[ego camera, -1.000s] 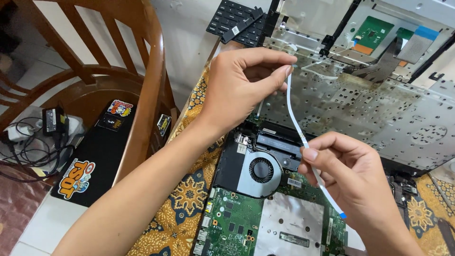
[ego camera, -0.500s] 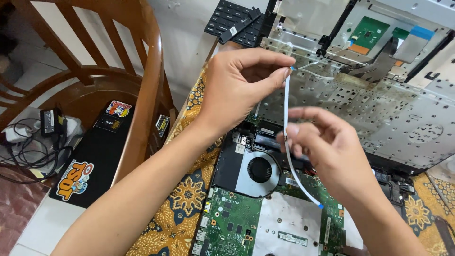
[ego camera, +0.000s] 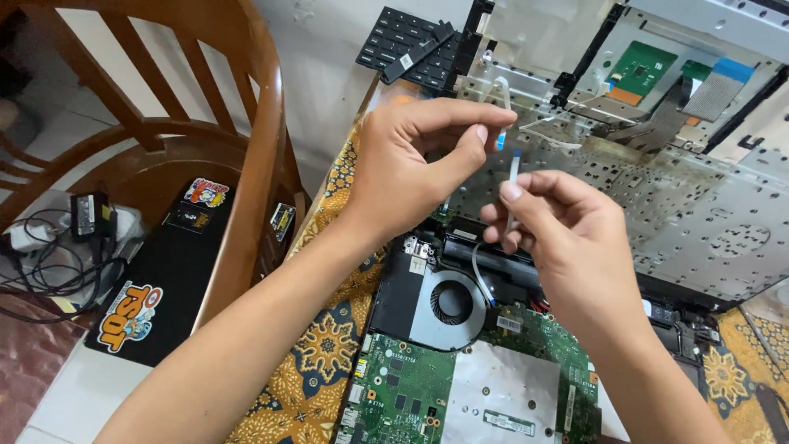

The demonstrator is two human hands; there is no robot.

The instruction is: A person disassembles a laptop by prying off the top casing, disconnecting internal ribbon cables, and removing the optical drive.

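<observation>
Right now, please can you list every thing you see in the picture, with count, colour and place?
thin white flat ribbon cable: 1, white with blue tips, between both hands
round black cooling fan: 1, black in grey housing, centre
green circuit board: 1, green, bottom centre
perforated silver metal keyboard backplate: 1, silver, right
brown wooden chair: 1, brown, left
black laptop lid with stickers: 1, black, under chair
black power adapter: 1, black, far left
yellow patterned cloth: 1, yellow-brown, beneath the board
left hand: pinching cable's upper end
right hand: holding cable lower
</observation>
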